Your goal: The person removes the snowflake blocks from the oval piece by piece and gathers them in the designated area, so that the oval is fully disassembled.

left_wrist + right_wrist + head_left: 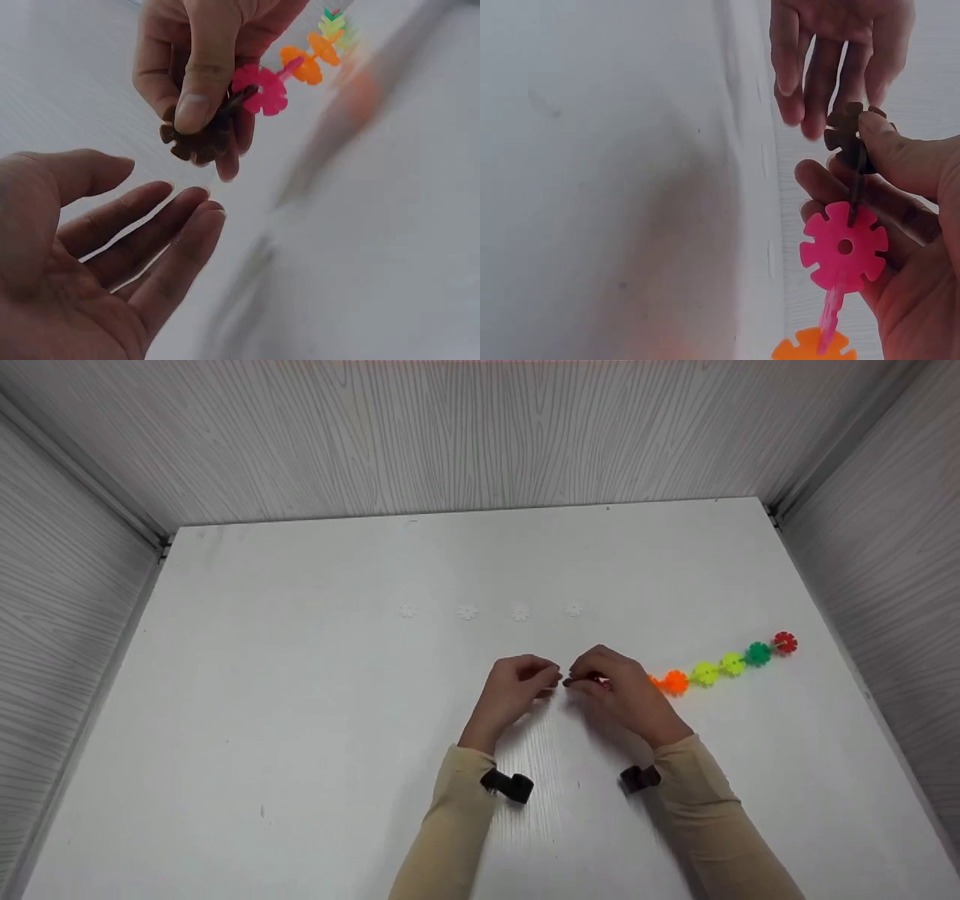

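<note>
My right hand [622, 690] pinches a dark brown notched plastic disc [844, 135] between thumb and fingers. Linked behind it is a chain of slotted flower-shaped discs: pink ones [826, 244], orange ones [676, 682], yellow ones [704, 673], a green one [757, 653] and a red one [785, 643] at the far end. Beside the brown disc, my left hand [112, 240] has its fingers extended and thumb apart, holding nothing. A small gap separates the two hands in the head view, where the right hand hides the chain's near part.
Several white notched discs [467, 612] lie in a spaced row on the white table [285, 697], beyond the hands. Grey wood-grained panels [450, 435] enclose the table at the back and both sides. Each wrist wears a black band [510, 786].
</note>
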A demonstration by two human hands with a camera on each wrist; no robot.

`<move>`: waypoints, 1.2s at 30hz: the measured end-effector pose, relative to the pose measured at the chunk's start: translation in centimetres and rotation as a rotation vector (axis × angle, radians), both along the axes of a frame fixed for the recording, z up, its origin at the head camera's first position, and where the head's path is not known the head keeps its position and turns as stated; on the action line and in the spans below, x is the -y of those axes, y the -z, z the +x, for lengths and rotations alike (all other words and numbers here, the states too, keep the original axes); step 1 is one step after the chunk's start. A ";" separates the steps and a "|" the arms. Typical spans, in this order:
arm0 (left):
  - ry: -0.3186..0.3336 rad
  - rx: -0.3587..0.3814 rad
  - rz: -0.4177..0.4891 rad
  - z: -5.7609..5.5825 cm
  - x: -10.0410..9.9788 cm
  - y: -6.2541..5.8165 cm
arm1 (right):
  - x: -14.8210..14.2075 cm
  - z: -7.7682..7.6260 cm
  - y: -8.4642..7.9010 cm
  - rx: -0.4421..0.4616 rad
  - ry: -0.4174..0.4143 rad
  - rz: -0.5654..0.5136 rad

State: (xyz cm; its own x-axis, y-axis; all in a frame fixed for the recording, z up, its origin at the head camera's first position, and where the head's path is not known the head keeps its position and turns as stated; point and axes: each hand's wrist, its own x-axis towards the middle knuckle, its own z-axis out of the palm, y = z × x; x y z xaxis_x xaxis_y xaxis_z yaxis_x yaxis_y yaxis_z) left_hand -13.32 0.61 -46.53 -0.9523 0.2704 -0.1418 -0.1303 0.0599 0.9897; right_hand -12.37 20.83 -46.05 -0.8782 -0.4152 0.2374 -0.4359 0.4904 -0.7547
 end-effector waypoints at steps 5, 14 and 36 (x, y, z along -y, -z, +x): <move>0.023 -0.191 -0.043 2.1 1.4 -0.5 | 0.9 0.1 -0.3 0.018 -0.017 -0.053; -0.041 -0.265 0.079 3.2 2.4 0.7 | 2.6 0.5 -0.3 -0.007 -0.081 -0.081; -0.458 0.093 0.424 4.1 3.9 0.3 | 4.4 0.7 0.0 -0.176 -0.081 0.207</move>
